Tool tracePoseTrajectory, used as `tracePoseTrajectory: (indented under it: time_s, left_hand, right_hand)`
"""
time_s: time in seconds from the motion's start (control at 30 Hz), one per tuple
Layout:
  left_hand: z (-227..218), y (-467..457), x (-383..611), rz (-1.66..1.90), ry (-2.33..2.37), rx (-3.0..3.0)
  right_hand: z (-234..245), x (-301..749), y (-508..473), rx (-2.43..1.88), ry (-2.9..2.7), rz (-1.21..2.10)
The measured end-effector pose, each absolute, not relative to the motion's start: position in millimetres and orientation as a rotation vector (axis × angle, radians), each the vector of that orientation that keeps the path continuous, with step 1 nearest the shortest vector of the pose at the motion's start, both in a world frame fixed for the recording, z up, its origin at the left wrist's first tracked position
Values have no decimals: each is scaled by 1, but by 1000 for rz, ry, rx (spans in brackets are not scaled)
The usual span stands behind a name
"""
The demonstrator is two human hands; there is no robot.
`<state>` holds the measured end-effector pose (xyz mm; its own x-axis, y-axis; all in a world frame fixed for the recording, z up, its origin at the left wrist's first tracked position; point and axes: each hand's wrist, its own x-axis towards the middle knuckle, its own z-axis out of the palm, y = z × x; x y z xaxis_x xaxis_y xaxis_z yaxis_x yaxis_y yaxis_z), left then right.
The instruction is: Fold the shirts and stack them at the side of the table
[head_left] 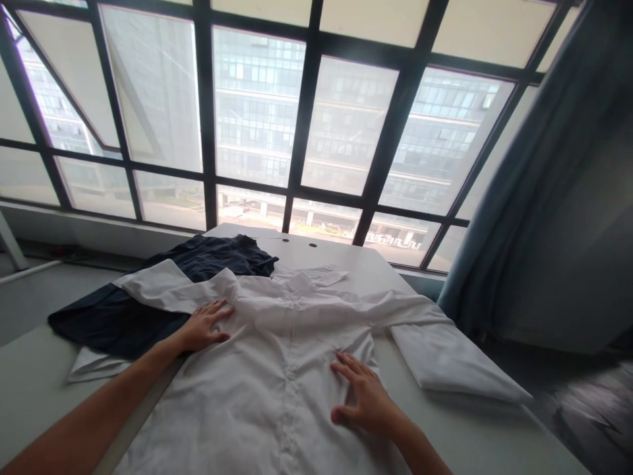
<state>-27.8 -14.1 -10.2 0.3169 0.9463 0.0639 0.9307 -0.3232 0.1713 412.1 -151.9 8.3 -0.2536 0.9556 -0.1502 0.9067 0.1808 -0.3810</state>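
Note:
A white button-up shirt (pixel 257 369) lies spread front side up on the table, its collar toward the window and its sleeves out to both sides. My left hand (pixel 205 326) rests on the shirt near the left armpit, fingers spread. Over the right side of the shirt's body is my right hand (pixel 363 399), with its fingers apart and nothing in them. Whether the right palm presses on the cloth I cannot tell. The left sleeve (pixel 163 284) lies across a dark navy garment (pixel 133 323).
Folded white cloth (pixel 455 359) lies at the table's right side, partly under the right sleeve. The white table (pixel 499 422) reaches toward a large dark-framed window (pixel 306 125). A blue-grey curtain (pixel 534 191) hangs at the right. Another white piece pokes out beneath the navy garment.

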Motion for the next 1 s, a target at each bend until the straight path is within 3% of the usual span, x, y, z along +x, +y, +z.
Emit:
tracePoseTrajectory:
  time_s: [0.23, 0.43, 0.67, 0.87, 1.0]
  left_hand:
    - [27, -46, -24, -90, 1827, 2455]
    - [42, -33, -26, 75, 1713, 2513]
    - [43, 41, -35, 484, 1997, 2458]
    - [60, 67, -21, 26, 1976, 2553]
    - [84, 66, -14, -9, 1969, 2603]
  right_hand:
    - [24, 406, -183, -1907, -2370, 590]
    - [52, 403, -183, -1825, -2442, 660]
    - [52, 432, -45, -1925, -2184, 128]
    - [29, 451, 59, -2211, -2017, 54]
    - [16, 450, 80, -2270, -1938, 100]
